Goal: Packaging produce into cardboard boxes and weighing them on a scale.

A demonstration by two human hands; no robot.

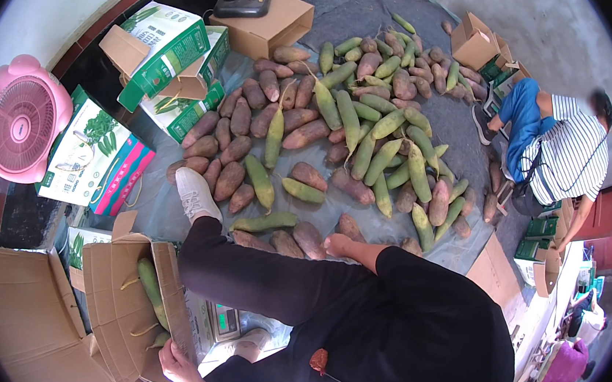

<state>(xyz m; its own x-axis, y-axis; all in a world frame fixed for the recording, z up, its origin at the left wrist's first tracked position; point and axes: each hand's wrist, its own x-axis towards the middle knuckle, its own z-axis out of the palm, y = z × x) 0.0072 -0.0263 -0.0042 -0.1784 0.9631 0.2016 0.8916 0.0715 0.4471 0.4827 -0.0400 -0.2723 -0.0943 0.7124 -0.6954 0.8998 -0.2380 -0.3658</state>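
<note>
At the lower left, my left hand (180,364) grips the edge of an open cardboard box (101,284). Inside that box lies a long green radish (151,290), with thin root tips of others showing. My right hand (338,245) is low among the vegetables, beside a reddish-brown root vegetable (348,225) that looks like a sweet potato. Its fingers are too small and partly hidden to tell whether they hold anything. Close to the box, a scale (224,321) with a lit green display sits partly behind my leg. Many green radishes (349,119) and reddish roots cover the sheet ahead.
Green-and-white cartons (167,50) and a brown box (268,29) stand at the back left. A pink fan (23,119) is by a carton (92,149) at the left. At the right, a person in a striped shirt (567,147) sits reaching toward cartons (537,261).
</note>
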